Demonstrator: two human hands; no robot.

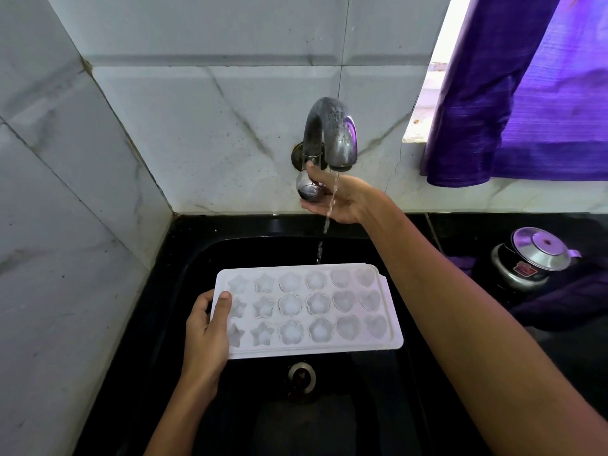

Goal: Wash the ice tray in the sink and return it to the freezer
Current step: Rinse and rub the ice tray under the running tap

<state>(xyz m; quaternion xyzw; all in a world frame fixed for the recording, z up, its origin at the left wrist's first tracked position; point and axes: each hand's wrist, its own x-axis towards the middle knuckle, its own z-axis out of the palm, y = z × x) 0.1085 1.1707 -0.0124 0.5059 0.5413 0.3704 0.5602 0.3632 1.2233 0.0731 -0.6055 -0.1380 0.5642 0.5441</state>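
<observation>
Presently:
- The left hand (205,327) grips the short end of the white plastic ice tray with star, flower and heart moulds (309,311), held level over the black sink (184,291), lower centre.
- The right hand (339,199) grasps the round steel tap knob (309,190); a thin water stream (330,205) runs.
- Step: rinsing is starting. Next, I judge, the tray must go under the stream.

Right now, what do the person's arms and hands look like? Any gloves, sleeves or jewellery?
Both are bare. The left hand and the right hand wear no gloves, and no rings, watch or bracelets show. Both forearms are uncovered as far as the picture reaches, with no sleeve in view. The arms look slim.
</observation>
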